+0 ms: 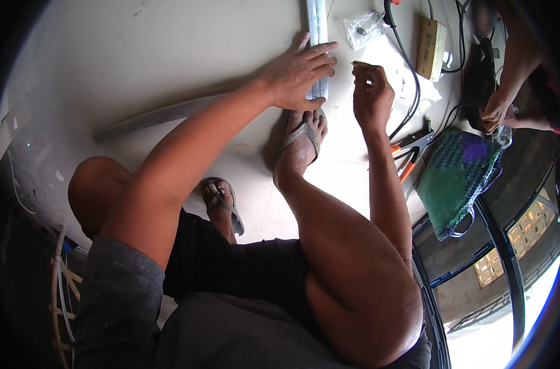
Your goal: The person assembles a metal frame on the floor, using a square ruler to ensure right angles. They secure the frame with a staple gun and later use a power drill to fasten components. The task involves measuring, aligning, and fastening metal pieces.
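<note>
Fingers (322,60) of my left hand (289,77) spread over the pale metal bar (317,21), not wrapped round it, thumb near its lower end. Bar sits top centre of frame, running out the upper edge; its lower end is close to the toes of my sandaled foot (299,146). Right hand (373,101) is apart from it, just right of the bar, fingertips pinched. Looks like a tiny piece (355,63) in the pinch, too small to identify. Upper right: clear plastic bag (361,29), black cable (418,89), beige box (430,49). Right of centre: orange-handled tool (417,142), green-and-purple woven bag (446,184). Far right: co-worker's hands (494,111). Upper left: grey strip (157,115) on the floor (138,49).
</note>
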`<state>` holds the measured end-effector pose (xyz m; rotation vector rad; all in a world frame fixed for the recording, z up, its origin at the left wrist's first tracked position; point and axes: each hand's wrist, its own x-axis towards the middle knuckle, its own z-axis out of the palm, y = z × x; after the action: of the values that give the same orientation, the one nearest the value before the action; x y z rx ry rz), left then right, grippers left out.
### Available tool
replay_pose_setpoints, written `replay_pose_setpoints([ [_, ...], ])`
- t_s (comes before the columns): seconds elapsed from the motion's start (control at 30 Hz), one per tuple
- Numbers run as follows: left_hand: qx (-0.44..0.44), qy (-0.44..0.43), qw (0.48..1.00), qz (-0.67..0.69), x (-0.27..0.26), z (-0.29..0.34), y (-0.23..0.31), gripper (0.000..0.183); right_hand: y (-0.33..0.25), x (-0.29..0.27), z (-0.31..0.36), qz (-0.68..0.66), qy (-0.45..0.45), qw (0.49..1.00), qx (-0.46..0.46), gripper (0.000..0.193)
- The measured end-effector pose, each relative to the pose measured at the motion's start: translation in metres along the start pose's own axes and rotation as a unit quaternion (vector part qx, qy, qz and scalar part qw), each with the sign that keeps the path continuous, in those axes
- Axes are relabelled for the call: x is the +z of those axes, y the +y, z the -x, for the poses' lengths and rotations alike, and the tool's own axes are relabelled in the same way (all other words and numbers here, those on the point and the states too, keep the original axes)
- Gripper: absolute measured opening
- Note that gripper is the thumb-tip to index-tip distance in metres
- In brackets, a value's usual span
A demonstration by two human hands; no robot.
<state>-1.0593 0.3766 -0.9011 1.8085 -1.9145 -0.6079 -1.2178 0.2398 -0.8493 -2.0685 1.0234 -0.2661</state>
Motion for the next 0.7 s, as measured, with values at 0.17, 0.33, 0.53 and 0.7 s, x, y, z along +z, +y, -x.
replay_pose_setpoints([
  [0.17,-0.034,-0.024,0.999,-0.013,0.01,-0.006,0.018,0.065,-0.02,0.017,-0.117,-0.016,0.006,0.982,-0.188,0.01],
  [0.33,-0.025,0.025,0.999,0.024,0.007,-0.001,0.014,0.063,-0.054,0.058,-0.231,0.117,-0.073,0.938,-0.318,0.022],
  [0.53,-0.025,-0.003,0.998,0.054,-0.016,0.011,-0.003,0.05,-0.068,0.071,-0.245,0.144,-0.155,0.944,-0.252,0.021],
  [0.7,-0.024,0.064,0.986,0.151,-0.012,0.034,-0.011,0.037,-0.058,0.082,-0.233,0.12,-0.121,0.943,-0.287,0.021],
])
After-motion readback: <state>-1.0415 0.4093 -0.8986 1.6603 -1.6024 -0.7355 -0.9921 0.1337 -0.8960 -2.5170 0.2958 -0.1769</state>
